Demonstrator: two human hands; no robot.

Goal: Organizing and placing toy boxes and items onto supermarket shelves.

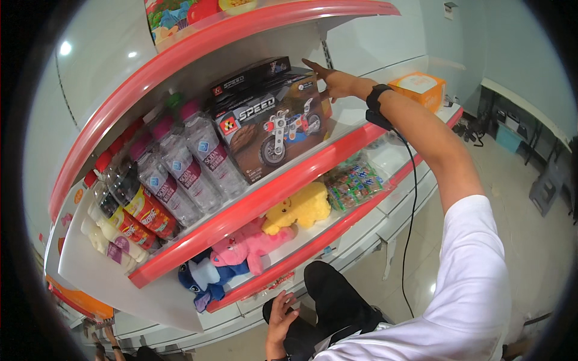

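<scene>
My right arm reaches across to the upper shelf, and my right hand (341, 83) is at the right edge of a dark toy motorcycle box (274, 123). Its index finger stretches out over the box's top corner, apart from the other fingers. Whether the fingertips touch the box I cannot tell. Behind this box stands a second dark box (250, 77), mostly hidden. Low in front of the shelves, near my dark trouser leg, my left hand (281, 317) is held with loosely bent, parted fingers and nothing in it.
Clear soda bottles (211, 150) and dark drink bottles (144, 207) stand left of the box. An orange box (419, 90) sits farther right. Below lie a yellow plush toy (299, 207), a pink plush toy (250, 243) and green snack packs (355, 183). A black cable (413, 222) hangs from my right wrist.
</scene>
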